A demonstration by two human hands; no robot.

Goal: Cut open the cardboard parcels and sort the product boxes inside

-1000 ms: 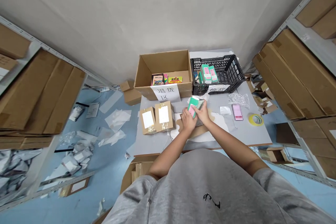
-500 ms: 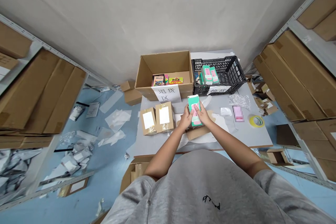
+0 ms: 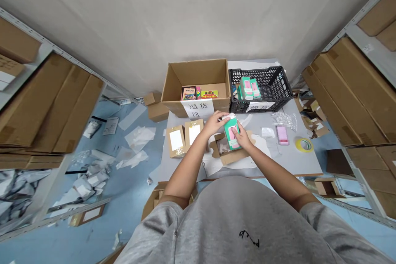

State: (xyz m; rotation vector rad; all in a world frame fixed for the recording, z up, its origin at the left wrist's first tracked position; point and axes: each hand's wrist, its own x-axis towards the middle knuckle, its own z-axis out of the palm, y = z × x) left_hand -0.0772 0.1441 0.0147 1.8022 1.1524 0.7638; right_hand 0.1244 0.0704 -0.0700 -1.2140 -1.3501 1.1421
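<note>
A green and pink product box (image 3: 231, 132) is held tilted above the table, its top end pointing away from me. My right hand (image 3: 243, 137) grips its right side and lower part, with the thumb across the front. At the top end, the fingers of my left hand (image 3: 215, 123) are closed on the white top edge. Below the box lies an opened brown cardboard carton (image 3: 233, 157) on white paper wrapping (image 3: 213, 164). Two taped cartons with white labels, a left one (image 3: 176, 142) and a right one (image 3: 194, 132), stand beside my left forearm.
Behind stand a large cardboard box (image 3: 173, 108) holding colourful packs and a black plastic crate (image 3: 280, 105) holding several green and pink boxes. Bubble wrap (image 3: 285, 121), a pink card (image 3: 282, 135) and yellow tape (image 3: 298, 144) lie at right. Loaded shelves flank both sides.
My left hand has moved from the box's left side up to its top end. The box has turned to tilt leftward at the top, and more of the opened carton shows beneath.
</note>
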